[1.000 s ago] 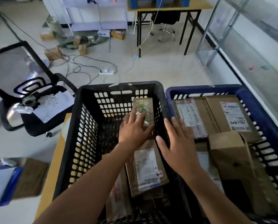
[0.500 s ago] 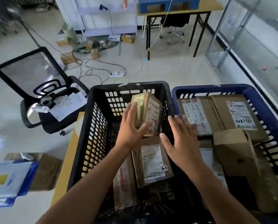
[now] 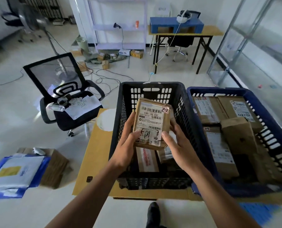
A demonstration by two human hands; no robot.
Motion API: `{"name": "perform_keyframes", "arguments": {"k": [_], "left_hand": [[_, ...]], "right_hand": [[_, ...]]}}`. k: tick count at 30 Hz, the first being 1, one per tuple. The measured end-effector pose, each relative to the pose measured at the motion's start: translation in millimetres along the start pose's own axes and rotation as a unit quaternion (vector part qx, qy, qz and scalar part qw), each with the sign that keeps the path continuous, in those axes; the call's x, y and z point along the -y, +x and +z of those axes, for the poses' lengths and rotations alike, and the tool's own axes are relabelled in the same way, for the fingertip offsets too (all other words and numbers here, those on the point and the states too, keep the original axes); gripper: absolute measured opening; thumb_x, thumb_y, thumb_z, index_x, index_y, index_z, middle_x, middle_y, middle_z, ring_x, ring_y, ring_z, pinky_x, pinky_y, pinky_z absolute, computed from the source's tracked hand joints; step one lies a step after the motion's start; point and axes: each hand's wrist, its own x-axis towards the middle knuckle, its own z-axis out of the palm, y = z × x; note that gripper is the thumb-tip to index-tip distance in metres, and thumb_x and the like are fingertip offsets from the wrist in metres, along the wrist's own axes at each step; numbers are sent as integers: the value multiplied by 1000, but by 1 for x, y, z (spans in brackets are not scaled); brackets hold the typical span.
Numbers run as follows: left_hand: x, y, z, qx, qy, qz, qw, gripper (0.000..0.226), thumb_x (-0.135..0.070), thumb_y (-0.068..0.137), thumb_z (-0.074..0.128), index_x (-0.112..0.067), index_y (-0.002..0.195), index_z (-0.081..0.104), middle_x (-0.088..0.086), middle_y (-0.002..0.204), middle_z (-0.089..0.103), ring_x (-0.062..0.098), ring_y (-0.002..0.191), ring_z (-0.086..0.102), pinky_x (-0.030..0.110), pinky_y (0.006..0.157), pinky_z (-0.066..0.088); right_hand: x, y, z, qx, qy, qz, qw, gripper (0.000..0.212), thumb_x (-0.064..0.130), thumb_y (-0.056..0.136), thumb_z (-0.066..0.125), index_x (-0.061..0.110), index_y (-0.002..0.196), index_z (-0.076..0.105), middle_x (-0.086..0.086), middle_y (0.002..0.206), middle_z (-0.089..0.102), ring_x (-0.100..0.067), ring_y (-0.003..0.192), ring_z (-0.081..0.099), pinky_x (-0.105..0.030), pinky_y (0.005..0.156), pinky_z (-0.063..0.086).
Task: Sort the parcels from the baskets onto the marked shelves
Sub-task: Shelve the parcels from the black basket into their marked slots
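We are holding a small brown cardboard parcel with a white shipping label (image 3: 151, 124) above the black slotted plastic basket (image 3: 150, 83), label facing us. The fingers of our left hand (image 3: 124, 150) are wrapping its left edge. Those of our right hand (image 3: 179, 147) are grasping its lower right corner, and both thumbs are pressing on the label. Two things could be going wrong here. We are gripping only the lower half, so the parcel may tip back into the basket. And if we are misreading the handwritten "2-2" tag (image 3: 165, 110), we will be sending it to the wrong shelf.
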Motion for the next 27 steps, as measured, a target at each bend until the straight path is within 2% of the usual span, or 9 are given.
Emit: {"name": "perform_keyframes", "arguments": {"k": [3, 6, 9, 13, 15, 17, 21, 23, 27], "left_hand": [[-4, -35, -10, 22, -26, -4, 999, 70, -39, 99, 50, -37, 162, 19, -4, 162, 39, 21, 146, 43, 56, 119, 35], [-5, -68, -15, 51, -38, -2, 998, 66, -35, 102, 47, -42, 161, 18, -3, 162, 39, 22, 146, 43, 57, 119, 35], [-1, -97, -12, 92, -42, 8, 995, 69, -38, 101, 46, -40, 162, 14, -3, 163, 37, 23, 148, 39, 56, 120, 32], [3, -128, 9, 145, -20, 17, 989, 64, -25, 104, 38, -29, 163, 13, -7, 165, 33, 15, 151, 32, 46, 123, 29], [5, -143, 25, 190, -20, 8, 981, 65, -29, 104, 41, -30, 163, 16, -9, 161, 38, 14, 147, 38, 38, 118, 38], [9, -155, 43, 221, -12, -11, 975, 64, -43, 102, 45, -35, 161, 22, -11, 159, 41, 13, 144, 42, 39, 115, 43], [21, -172, 81, 205, 186, -7, 961, 58, -66, 101, 40, -48, 156, 31, -21, 165, 27, 6, 151, 26, 43, 124, 26], [30, -179, 106, 227, 299, 30, 926, 58, -62, 101, 37, -43, 156, 32, -16, 166, 23, 13, 154, 20, 40, 124, 20], [51, -203, 171, 290, 409, 54, 864, 57, -52, 104, 44, -34, 157, 36, -8, 168, 24, 23, 155, 18, 52, 124, 25]], "right_hand": [[10, -30, 22, 4, 51, -1, 999, 65, 61, 95, 57, 55, 154, 31, 19, 139, 64, -6, 130, 61, -45, 106, 54], [12, -63, 42, -9, 82, -3, 997, 70, 57, 97, 63, 53, 156, 26, 9, 140, 65, -15, 128, 64, -44, 101, 58], [15, -99, 56, -73, 68, 1, 995, 72, 65, 91, 67, 53, 152, 30, 10, 138, 67, -14, 126, 66, -34, 99, 59], [12, -152, 55, -150, 60, 23, 987, 77, 64, 88, 70, 45, 153, 32, 10, 138, 67, -14, 126, 66, -38, 97, 59], [8, -187, 46, -192, 49, 36, 979, 79, 62, 89, 71, 45, 154, 32, 16, 136, 66, -10, 124, 66, -30, 92, 61], [1, -223, 34, -233, 44, 53, 970, 74, 54, 91, 71, 45, 154, 33, 21, 133, 66, -6, 118, 69, -22, 84, 61], [-19, -291, 7, -314, 50, 92, 944, 70, 47, 87, 70, 46, 149, 38, 29, 122, 68, 0, 106, 71, -16, 73, 59], [-33, -328, -8, -358, 59, 117, 925, 77, 50, 82, 71, 41, 151, 38, 26, 117, 71, -1, 103, 72, -17, 72, 59], [-63, -410, -35, -426, 75, 155, 888, 72, 40, 86, 72, 42, 151, 41, 22, 113, 72, -5, 98, 74, -21, 72, 59]]}}
